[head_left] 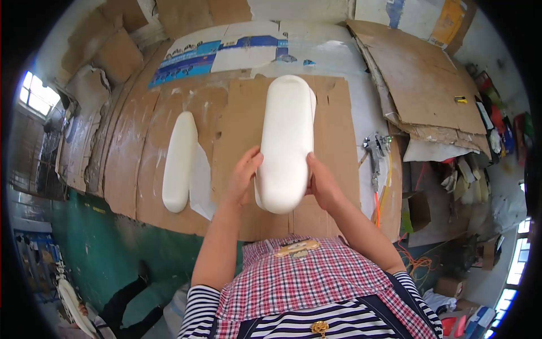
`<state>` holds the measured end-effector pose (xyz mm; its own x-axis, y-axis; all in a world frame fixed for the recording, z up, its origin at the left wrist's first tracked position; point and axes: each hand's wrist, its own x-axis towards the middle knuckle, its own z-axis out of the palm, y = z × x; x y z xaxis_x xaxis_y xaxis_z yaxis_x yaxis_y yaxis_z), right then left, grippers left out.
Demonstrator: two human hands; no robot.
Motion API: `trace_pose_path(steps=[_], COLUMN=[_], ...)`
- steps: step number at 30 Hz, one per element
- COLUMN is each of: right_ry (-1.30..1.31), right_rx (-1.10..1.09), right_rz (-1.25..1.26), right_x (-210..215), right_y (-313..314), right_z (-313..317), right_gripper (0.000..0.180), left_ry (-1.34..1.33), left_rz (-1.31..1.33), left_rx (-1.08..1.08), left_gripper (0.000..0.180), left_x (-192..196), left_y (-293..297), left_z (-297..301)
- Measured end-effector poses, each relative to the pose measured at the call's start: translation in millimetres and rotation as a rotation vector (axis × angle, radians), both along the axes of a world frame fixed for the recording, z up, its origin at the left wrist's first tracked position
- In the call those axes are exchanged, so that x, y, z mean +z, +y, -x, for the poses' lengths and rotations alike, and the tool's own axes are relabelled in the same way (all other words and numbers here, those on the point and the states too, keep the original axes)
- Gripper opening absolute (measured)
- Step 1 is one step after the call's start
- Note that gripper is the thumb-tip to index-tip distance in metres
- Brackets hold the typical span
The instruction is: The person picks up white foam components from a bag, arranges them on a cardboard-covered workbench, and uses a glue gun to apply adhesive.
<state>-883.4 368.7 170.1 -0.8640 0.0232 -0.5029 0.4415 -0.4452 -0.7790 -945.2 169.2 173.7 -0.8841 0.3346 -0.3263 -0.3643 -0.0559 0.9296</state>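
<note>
L hand and R hand both grip the white oblong moulded pad, approx. centre of frame: one hand per long side, near its lower end, fingers curled round the edges, the pad's width between them. Prob. held from both sides to keep it level & leave the top face untouched. Can't tell if it's lifted or resting on the cardboard sheet below. A second edge shows at its upper R & lower L; unclear if that's the same pc or another underneath.

Counts: 1 pad in the hands; 1 narrower white pad lying L of centre, w/ 1 white flat scrap just beside it; 1 spray gun R of centre w/ 1 orange hose, prob. parked there to be in reach of the R hand. Cardboard presumably covers the bench to keep it clean. Upper R: stacked cardboard, no. of sheets unclear, w/ 1 yellow cutter on top. Lower L: 1 co-worker w/ 1 pale long pc.
</note>
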Motion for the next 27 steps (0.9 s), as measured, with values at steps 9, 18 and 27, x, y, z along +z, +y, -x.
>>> trace_pose_path(steps=[9, 18, 27], right_ry=[-0.097, 0.033, 0.1], right_rx=[0.322, 0.109, 0.168], right_rz=[-0.419, -0.455, -0.321], right_x=[-2, -17, -24], right_y=[10, 13, 11], right_z=[2, -12, -16], right_gripper=[0.067, 0.062, 0.064], left_ry=[-0.015, 0.174, -0.316], left_rz=[-0.137, 0.157, -0.222], left_rx=[-0.114, -0.014, -0.094], left_gripper=[0.059, 0.075, 0.064], left_x=[2, 9, -41], left_y=[5, 28, 16], left_z=[4, -16, -19])
